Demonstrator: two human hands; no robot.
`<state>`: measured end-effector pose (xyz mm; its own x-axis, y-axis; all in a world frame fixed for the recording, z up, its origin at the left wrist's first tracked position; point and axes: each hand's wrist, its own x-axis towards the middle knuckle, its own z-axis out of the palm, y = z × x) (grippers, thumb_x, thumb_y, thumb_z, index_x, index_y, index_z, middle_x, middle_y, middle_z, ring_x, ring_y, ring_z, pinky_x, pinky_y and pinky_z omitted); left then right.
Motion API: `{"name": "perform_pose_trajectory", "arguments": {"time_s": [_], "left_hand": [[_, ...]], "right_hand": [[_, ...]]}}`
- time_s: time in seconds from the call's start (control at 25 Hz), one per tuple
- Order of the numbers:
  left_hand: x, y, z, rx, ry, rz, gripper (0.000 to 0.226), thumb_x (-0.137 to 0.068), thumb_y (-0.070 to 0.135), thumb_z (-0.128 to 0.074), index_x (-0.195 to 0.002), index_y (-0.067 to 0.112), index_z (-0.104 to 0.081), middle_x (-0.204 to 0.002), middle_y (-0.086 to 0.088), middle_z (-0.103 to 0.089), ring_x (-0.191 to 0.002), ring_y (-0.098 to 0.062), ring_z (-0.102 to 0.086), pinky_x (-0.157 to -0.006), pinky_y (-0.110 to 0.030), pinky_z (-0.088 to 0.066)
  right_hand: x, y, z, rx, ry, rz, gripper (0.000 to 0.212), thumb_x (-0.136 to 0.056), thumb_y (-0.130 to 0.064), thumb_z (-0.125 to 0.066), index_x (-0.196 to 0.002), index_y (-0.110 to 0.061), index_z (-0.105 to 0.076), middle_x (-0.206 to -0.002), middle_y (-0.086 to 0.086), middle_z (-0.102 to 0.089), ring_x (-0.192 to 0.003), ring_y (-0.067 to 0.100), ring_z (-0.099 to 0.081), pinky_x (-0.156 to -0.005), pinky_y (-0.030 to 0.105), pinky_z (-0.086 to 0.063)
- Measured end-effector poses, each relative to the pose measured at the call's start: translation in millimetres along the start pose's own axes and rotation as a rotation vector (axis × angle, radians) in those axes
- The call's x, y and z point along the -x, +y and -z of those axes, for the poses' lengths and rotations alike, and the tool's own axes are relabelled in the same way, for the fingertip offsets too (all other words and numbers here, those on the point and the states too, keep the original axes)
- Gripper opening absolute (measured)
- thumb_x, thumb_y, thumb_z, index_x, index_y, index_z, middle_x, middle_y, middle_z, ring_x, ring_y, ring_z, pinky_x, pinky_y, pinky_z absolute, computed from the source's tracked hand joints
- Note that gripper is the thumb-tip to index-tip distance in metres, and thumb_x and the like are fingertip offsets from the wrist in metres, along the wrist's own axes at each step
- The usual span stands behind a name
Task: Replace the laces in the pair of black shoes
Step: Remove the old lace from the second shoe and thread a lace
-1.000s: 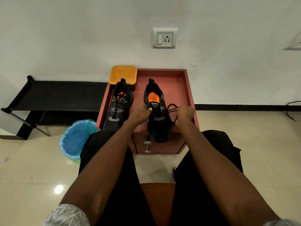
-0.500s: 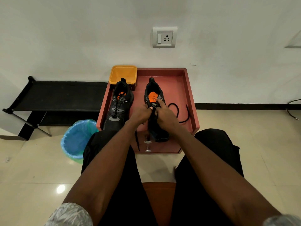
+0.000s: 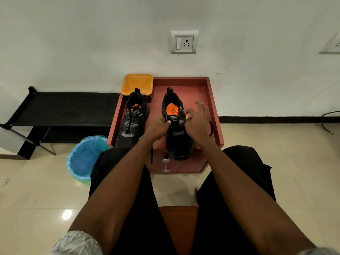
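black mesh shoe [image 3: 176,129]: left hand [image 3: 156,128] pinching lace [image 3: 152,155].

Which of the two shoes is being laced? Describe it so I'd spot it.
Find the red tray by the wall. Two black shoes stand in it; it's the right shoe, between both hands. Unlike the laced left shoe, its orange insole shows fully.

Red cabinet top [image 3: 200,94] carries two shoes [image 3: 133,122], yellow tub [image 3: 137,84].
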<state>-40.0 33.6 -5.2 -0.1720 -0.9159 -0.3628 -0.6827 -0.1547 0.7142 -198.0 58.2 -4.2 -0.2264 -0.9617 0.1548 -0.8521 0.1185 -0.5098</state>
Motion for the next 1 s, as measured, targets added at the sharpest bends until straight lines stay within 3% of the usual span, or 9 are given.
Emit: {"name": "perform_pose_trajectory", "arguments": {"time_s": [0.12,0.28,0.48,0.56,0.6,0.68,0.76,0.88,1.0], "left_hand": [[-1,3,-2,-0.018,0.019,0.000,0.032,-0.105,0.032,-0.039,-0.118,0.008,-0.057,-0.083,-0.012,-0.065,-0.048,-0.015,-0.049,-0.041,-0.023,-0.038],[-2,4,-4,-0.026,0.022,0.015,0.032,-0.104,0.031,-0.040,-0.115,0.007,-0.058,-0.082,-0.011,-0.065,-0.050,-0.016,-0.050,-0.045,-0.025,-0.040],[-2,2,-2,-0.006,0.007,0.014,0.033,-0.105,0.031,-0.039,-0.124,0.009,-0.055,-0.074,-0.008,-0.061,-0.050,-0.013,-0.047,-0.044,-0.023,-0.037],[-2,1,-3,-0.012,0.000,0.009,0.034,-0.105,0.033,-0.039,-0.127,0.012,-0.053,-0.073,-0.008,-0.060,-0.050,-0.013,-0.046,-0.045,-0.023,-0.037],[-2,0,-4,-0.012,0.001,0.008,0.035,-0.105,0.034,-0.039,-0.128,0.012,-0.053,-0.072,-0.007,-0.060,-0.050,-0.013,-0.046,-0.045,-0.023,-0.037],[-2,0,-4,-0.008,0.012,0.014,0.034,-0.105,0.035,-0.039,-0.127,0.014,-0.053,-0.072,-0.007,-0.060,-0.051,-0.012,-0.047,-0.046,-0.023,-0.037],[-4,0,-4,-0.011,0.019,0.015,0.034,-0.104,0.035,-0.040,-0.123,0.012,-0.055,-0.074,-0.006,-0.061,-0.053,-0.013,-0.049,-0.047,-0.024,-0.039],[-6,1,-6,-0.018,0.022,0.005,0.033,-0.104,0.034,-0.041,-0.118,0.009,-0.058,-0.077,-0.007,-0.063,-0.055,-0.014,-0.052,-0.047,-0.024,-0.039],[-7,0,-7,-0.024,0.022,0.007,0.033,-0.104,0.034,-0.040,-0.116,0.009,-0.058,-0.080,-0.009,-0.065,-0.055,-0.015,-0.052,-0.048,-0.025,-0.039]], "right_hand": [[8,-3,-23,0.137,-0.301,0.280,0.029,-0.093,-0.013,-0.056,-0.119,-0.016,-0.068,-0.166,0.009,-0.011,-0.150,0.034,-0.007,-0.119,0.057,-0.018],[12,3,-33,0.011,-0.259,0.321,0.014,-0.092,-0.002,-0.052,-0.100,0.004,-0.062,-0.160,0.017,-0.023,-0.115,0.036,-0.055,-0.091,0.047,-0.050],[-20,17,-18,-0.506,0.006,-0.362,0.011,-0.090,0.000,-0.047,-0.094,-0.006,-0.054,-0.109,0.020,-0.062,-0.078,0.026,-0.065,-0.048,0.028,-0.049],[-28,27,-3,-0.585,0.164,-0.600,0.014,-0.091,0.000,-0.049,-0.098,-0.002,-0.060,-0.115,0.020,-0.062,-0.082,0.028,-0.068,-0.037,0.018,-0.042],[-26,28,2,-0.534,0.200,-0.642,0.018,-0.092,0.000,-0.051,-0.107,0.000,-0.062,-0.123,0.018,-0.058,-0.092,0.028,-0.066,-0.043,0.016,-0.044],[-20,22,6,-0.298,0.221,-0.472,0.030,-0.090,0.002,-0.055,-0.119,-0.004,-0.060,-0.140,0.015,-0.045,-0.124,0.031,-0.052,-0.086,0.028,-0.053],[-9,9,2,-0.115,0.093,-0.087,0.035,-0.086,0.002,-0.056,-0.117,-0.012,-0.065,-0.155,0.012,-0.033,-0.146,0.032,-0.025,-0.117,0.046,-0.027],[-1,5,-18,0.061,-0.277,0.204,0.029,-0.092,-0.011,-0.057,-0.117,-0.018,-0.070,-0.165,0.007,-0.012,-0.151,0.033,-0.003,-0.120,0.055,-0.012],[4,7,-29,0.034,-0.304,0.271,0.017,-0.093,-0.010,-0.058,-0.104,-0.004,-0.070,-0.164,0.012,-0.016,-0.136,0.037,-0.037,-0.106,0.048,-0.040]]}}
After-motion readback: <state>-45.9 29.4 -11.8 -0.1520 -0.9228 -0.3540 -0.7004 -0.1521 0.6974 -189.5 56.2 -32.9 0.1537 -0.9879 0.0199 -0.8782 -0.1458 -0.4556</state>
